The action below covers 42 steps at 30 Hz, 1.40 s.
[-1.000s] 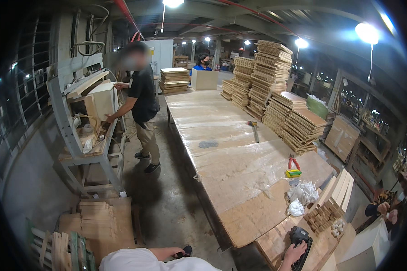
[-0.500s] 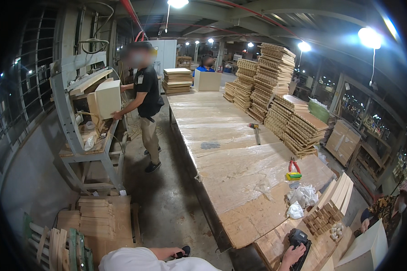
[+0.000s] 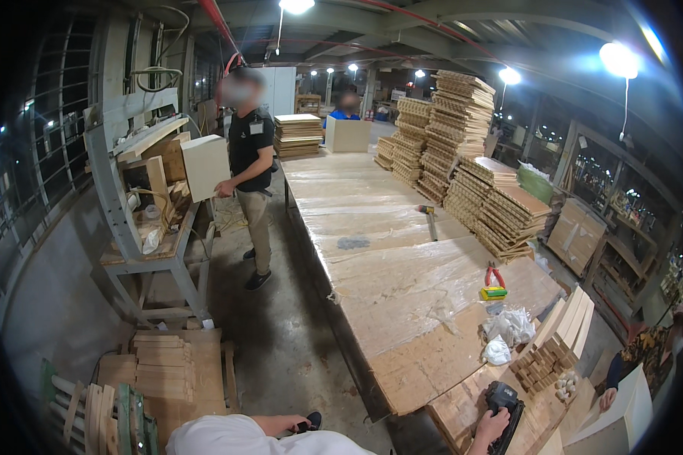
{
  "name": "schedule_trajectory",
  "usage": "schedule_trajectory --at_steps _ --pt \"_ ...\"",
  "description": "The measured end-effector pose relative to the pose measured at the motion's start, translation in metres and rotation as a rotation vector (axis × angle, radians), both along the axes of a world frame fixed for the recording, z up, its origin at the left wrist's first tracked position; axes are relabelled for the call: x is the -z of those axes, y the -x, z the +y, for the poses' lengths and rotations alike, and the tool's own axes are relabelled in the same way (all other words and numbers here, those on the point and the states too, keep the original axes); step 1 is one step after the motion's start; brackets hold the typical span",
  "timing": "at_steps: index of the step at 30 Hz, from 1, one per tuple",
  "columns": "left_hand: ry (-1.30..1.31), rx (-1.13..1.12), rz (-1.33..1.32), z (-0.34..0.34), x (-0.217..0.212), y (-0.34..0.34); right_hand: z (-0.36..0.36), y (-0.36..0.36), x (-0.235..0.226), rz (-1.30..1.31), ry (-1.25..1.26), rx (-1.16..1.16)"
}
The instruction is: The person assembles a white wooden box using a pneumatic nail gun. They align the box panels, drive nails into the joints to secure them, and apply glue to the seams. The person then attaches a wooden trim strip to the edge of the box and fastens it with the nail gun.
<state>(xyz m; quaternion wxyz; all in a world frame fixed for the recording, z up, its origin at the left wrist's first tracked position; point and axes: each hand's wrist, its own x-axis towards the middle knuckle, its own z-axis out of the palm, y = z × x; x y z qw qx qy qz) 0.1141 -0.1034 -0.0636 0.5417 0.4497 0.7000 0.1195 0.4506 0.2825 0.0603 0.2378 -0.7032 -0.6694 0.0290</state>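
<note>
Your table (image 3: 379,284) runs away from you, its top mostly under glossy film. Far end: board stack (image 3: 297,138), pale box (image 3: 347,138). Right side: tall stacks (image 3: 459,125) of boards. Toward mid-length: hammer-like tool (image 3: 432,227). Nearer you: pliers (image 3: 491,268), yellow-green pack (image 3: 493,293) just beside, then white plastic (image 3: 510,326). Near panel (image 3: 457,396): wood blocks (image 3: 542,366); black tool (image 3: 505,396) under your right hand (image 3: 494,425), contact unclear. Floor (image 3: 303,334), your left: brown sheet (image 3: 178,411) carrying slats (image 3: 163,368).
</note>
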Motion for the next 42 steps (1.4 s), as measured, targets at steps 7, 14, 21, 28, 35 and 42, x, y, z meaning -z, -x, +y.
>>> schedule_trajectory --at_steps 7,14,21,28,35,42 --pt "-0.048 0.036 0.040 0.000 -0.001 0.002 0.000 0.003 -0.002 -0.009 0.054 0.021" --pt "0.099 -0.163 -0.012 0.005 -0.006 0.000 0.002 0.002 -0.003 0.006 0.100 0.019" --pt "0.093 -0.256 -0.079 -0.003 0.001 -0.004 0.004 0.001 0.000 0.015 0.077 0.029" --pt "0.296 -0.505 -0.114 -0.001 -0.004 -0.010 0.002 -0.002 -0.002 -0.021 0.058 0.025" --pt "0.480 -0.823 -0.174 -0.013 -0.003 -0.005 -0.002 0.011 -0.003 0.033 0.072 -0.025" --pt "-0.230 -0.124 0.238 -0.058 -0.021 -0.004 -0.017 -0.007 -0.014 0.024 0.060 -0.191"
